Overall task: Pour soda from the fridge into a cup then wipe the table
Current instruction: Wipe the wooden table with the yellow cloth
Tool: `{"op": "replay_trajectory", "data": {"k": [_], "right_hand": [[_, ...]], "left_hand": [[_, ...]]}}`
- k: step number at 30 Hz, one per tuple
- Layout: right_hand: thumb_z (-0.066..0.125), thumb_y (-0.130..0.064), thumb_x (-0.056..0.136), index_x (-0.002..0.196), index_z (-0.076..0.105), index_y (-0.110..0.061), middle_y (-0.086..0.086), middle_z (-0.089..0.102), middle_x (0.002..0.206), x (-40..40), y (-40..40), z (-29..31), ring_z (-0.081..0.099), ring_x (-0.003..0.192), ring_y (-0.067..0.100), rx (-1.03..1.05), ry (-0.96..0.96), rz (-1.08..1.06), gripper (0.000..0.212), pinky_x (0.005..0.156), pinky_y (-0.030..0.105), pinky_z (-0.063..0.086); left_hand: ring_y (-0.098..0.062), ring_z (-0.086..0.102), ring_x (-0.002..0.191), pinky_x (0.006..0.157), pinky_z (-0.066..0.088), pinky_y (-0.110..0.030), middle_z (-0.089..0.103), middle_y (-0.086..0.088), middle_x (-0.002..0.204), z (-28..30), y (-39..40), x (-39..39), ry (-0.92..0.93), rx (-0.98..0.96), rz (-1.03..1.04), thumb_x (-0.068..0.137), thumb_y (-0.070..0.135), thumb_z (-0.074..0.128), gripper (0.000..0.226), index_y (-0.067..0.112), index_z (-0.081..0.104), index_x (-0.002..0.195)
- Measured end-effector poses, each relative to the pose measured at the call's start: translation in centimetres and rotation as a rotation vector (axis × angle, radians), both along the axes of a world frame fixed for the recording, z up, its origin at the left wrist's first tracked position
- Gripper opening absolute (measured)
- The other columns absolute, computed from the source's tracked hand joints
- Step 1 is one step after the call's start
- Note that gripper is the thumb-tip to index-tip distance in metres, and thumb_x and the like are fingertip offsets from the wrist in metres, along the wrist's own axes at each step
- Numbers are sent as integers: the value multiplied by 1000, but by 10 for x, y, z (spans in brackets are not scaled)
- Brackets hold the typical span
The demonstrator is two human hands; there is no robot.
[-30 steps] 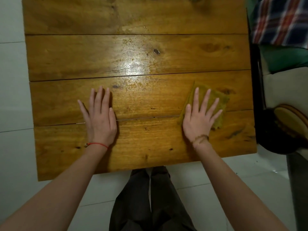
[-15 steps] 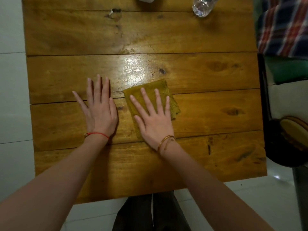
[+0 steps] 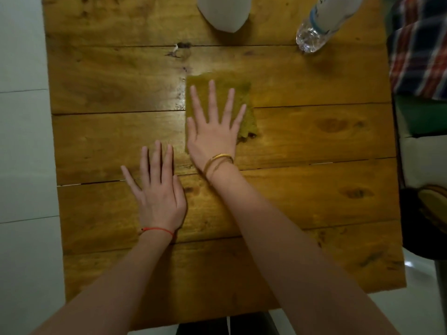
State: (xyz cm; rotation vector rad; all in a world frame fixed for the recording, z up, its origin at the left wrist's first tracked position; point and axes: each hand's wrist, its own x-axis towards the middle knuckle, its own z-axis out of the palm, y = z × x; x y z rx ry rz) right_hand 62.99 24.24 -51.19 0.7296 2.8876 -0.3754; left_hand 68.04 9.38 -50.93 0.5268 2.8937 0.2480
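A yellow-green cloth (image 3: 243, 91) lies flat on the wooden table (image 3: 314, 189) near its middle. My right hand (image 3: 214, 126) presses down on it with fingers spread and straight. My left hand (image 3: 158, 192) rests flat on the bare wood, just left of and nearer than the right one, fingers straight. At the far edge stands a white cup (image 3: 223, 13), cut off by the frame top. A clear plastic bottle (image 3: 324, 22) with a white and blue label stands at the far right.
White tiled floor (image 3: 21, 165) surrounds the table on the left and front. To the right sit a plaid cloth (image 3: 420, 52), a green and white seat and a dark round object (image 3: 425, 221). My dark trousers (image 3: 227, 326) show below the near edge.
My right hand has slid the cloth from the right side leftward, then away from me toward the table's middle. My left hand stays flat. The view tilted up, bringing cup and bottle in.
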Motion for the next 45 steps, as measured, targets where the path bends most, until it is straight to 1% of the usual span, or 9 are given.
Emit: {"op": "replay_trajectory", "data": {"k": [4,18,21,23,26,28,37,42,45], "right_hand": [[19,-46,103,155,2,-35,1,-7,165,54,-17,6,-13,149,38,-36,-2,200,56,115,64,1],[22,-51,102,155,-2,-35,2,-8,165,235,-45,29,-12,149,38,-132,-203,175,60,117,64,-2],[18,-49,103,155,4,-36,-5,-7,165,243,-35,38,-15,150,28,-269,-150,181,56,120,55,-8],[28,-43,103,153,24,-30,-3,14,163,242,-23,47,2,151,22,-396,-28,89,52,123,44,3],[49,-28,99,132,54,-14,4,52,134,239,4,60,42,127,19,-367,180,-152,36,108,27,35],[55,-24,96,119,58,-10,6,57,118,233,21,63,50,111,20,-348,185,-284,27,90,23,41],[72,-26,84,102,53,-14,0,57,84,196,54,49,57,84,18,-516,-6,-353,28,71,32,45],[70,-21,82,85,53,-18,2,56,88,183,58,48,54,83,19,-488,-117,-288,17,68,30,41],[66,-17,83,83,50,-18,0,55,82,186,59,54,51,77,17,-528,-81,-229,16,66,27,39]], "left_hand": [[-21,-1,152,116,1,-65,7,1,165,0,-1,1,2,32,-9,98,27,28,60,21,14,156],[-20,5,151,119,-5,-58,14,0,163,6,-6,5,-16,143,-7,100,34,35,57,20,21,154],[-27,33,139,116,17,-51,42,-9,146,23,-9,37,20,225,81,98,27,46,45,14,44,140],[-30,47,117,101,32,-47,54,-12,123,32,-8,70,-8,233,163,94,27,52,34,11,54,123],[-30,52,101,87,37,-42,57,-9,103,39,-2,112,-115,284,252,89,29,62,26,12,60,107],[-27,52,100,87,38,-41,57,-5,100,42,5,131,-178,286,317,87,35,65,26,13,60,102],[-24,55,97,84,40,-38,58,-1,94,47,27,152,-245,200,483,82,42,69,27,20,53,87],[-23,54,97,86,40,-37,59,0,93,49,30,149,-280,276,489,83,30,72,19,21,55,81],[-18,58,79,72,46,-30,60,3,79,52,30,146,-351,407,508,83,24,72,17,19,57,80]]}}
